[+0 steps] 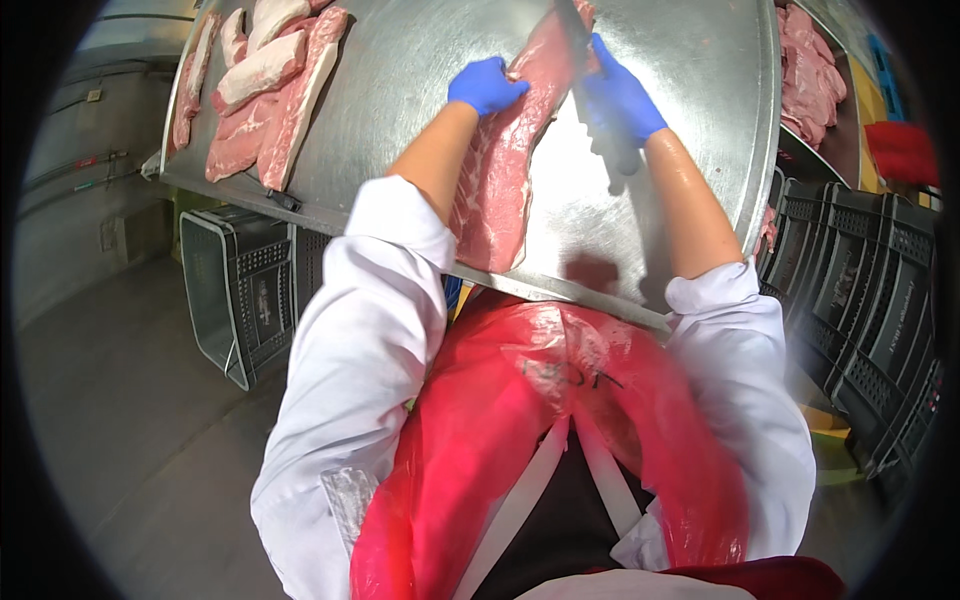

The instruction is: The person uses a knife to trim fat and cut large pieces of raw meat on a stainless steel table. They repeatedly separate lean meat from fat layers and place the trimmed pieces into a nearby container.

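A long slab of raw pork [500, 200] lies on the metal table, running from the near edge toward the far side. My left hand [487, 86], in a blue glove, grips its left edge with the thumb on top. In my right hand [622, 102], also gloved in blue, is a knife [577, 35]. Its blade points away from me across the far right part of the slab, and its dark handle sticks out below the palm. Motion blurs the knife and this hand somewhat, and the meat's far end is cut off by the frame.
Several pork pieces [262, 100] are heaped at the table's left end, with a small dark object [283, 200] by the edge. More meat [808, 75] fills a metal container at right. Grey plastic crates stand at left [240, 290] and right [850, 290], below the metal table [400, 60].
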The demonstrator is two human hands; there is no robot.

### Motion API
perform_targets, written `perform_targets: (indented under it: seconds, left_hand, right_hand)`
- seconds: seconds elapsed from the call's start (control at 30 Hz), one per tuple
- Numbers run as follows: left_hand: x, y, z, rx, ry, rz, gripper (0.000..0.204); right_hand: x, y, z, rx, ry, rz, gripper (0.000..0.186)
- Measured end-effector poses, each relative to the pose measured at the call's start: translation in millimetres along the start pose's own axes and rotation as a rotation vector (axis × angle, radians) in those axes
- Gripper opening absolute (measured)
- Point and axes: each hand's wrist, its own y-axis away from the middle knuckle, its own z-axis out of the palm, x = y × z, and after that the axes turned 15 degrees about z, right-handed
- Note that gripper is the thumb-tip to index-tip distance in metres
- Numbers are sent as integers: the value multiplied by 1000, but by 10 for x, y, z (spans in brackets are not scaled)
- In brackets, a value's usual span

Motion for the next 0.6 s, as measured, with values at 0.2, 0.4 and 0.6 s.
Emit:
perform_targets:
  seconds: [0.2,0.4,0.6]
  left_hand:
    - [-93,-15,153,250,109,91,31]
    - [-312,68,142,313,184,109,29]
    - [-188,94,28,323,286,241,26]
  right_hand:
    - [173,-274,453,1,206,23,75]
    - [30,460,141,-256,420,132,69]
    - [-21,115,327,-354,294,139,77]
